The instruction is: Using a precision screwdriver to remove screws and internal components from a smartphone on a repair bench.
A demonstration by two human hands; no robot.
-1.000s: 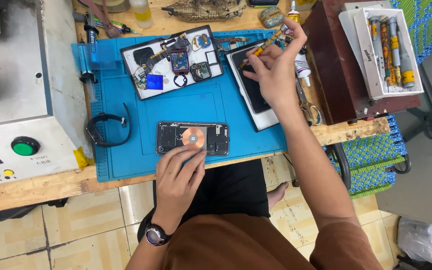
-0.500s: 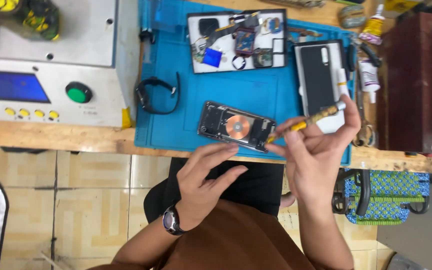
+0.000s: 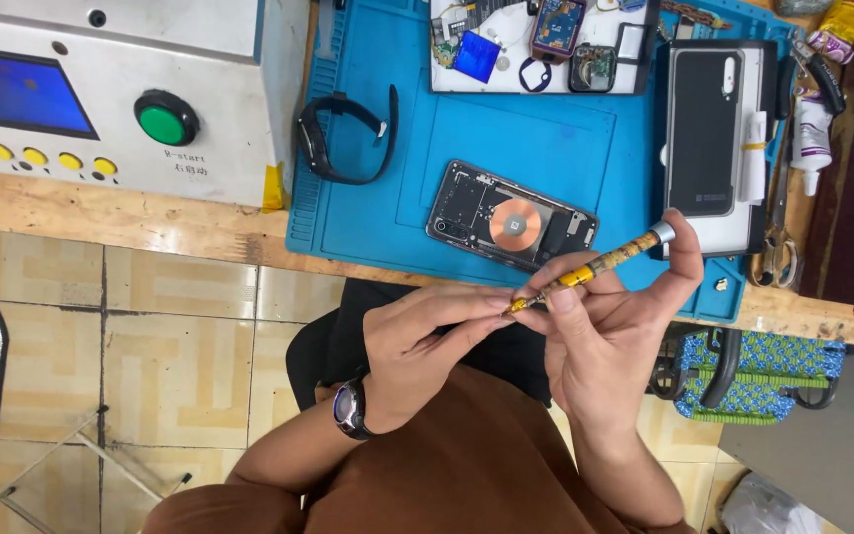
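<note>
My right hand [image 3: 613,341] holds a small yellow-patterned screwdriver [image 3: 600,264] with a silver cap, tilted, its tip pointing down-left. My left hand [image 3: 425,341], with a wristwatch on the wrist, pinches at the screwdriver's tip with thumb and fingers. Both hands hover in front of the bench edge, above my lap. Just beyond them an opened phone [image 3: 511,218] lies on the blue work mat [image 3: 378,213], its copper-coloured round coil showing.
A white tray of small parts [image 3: 543,46] sits at the mat's far side. A phone back cover [image 3: 707,133] lies on a white pad to the right, beside scissors [image 3: 776,247] and a small bottle [image 3: 811,138]. A black wristband [image 3: 343,133] lies left; a grey machine with a green button [image 3: 164,117] stands further left.
My right hand has brought the screwdriver from the back of the bench down to my lap edge. My left hand left the opened phone and now pinches the tool's tip. The view moved closer.
</note>
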